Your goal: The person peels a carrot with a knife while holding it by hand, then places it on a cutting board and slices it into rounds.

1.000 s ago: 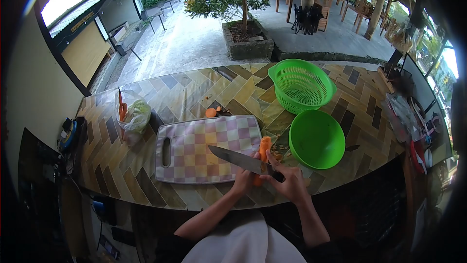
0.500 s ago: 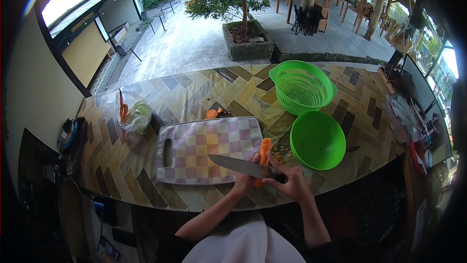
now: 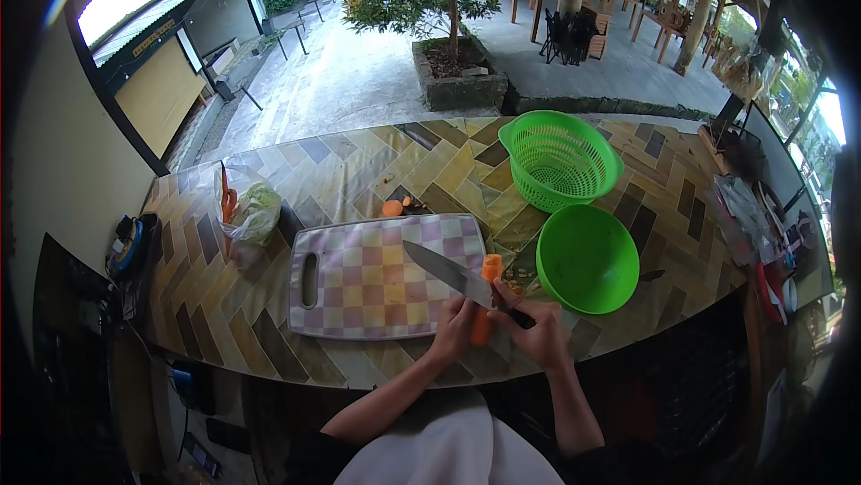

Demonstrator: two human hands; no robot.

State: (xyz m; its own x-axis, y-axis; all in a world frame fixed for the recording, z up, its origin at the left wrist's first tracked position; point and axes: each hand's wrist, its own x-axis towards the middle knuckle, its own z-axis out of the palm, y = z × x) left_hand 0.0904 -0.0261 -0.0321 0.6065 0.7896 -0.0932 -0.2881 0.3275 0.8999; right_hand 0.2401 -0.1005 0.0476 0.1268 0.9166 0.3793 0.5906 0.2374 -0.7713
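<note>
A peeled carrot (image 3: 491, 267) is held upright by my left hand (image 3: 453, 331), whose fingers close round its side near the right end of the chopping board. My right hand (image 3: 538, 334) grips the dark handle of a kitchen knife (image 3: 441, 270). The blade crosses the carrot and points up and left over the pink-and-white checked chopping board (image 3: 386, 281). Part of the carrot is hidden behind the knife and fingers. Beyond the board's far edge lie a cut carrot piece (image 3: 392, 208) and small scraps.
On the right stand a green bowl (image 3: 587, 261) and, behind it, a green colander (image 3: 563, 162). A plastic bag of vegetables (image 3: 255, 214) sits at the left of the patterned table (image 3: 224, 306). Peelings (image 3: 529, 286) lie beside the bowl.
The knife has turned so its tip sits higher and further right. My right-hand fingers have drawn in round the handle. The carrot stays in my left hand.
</note>
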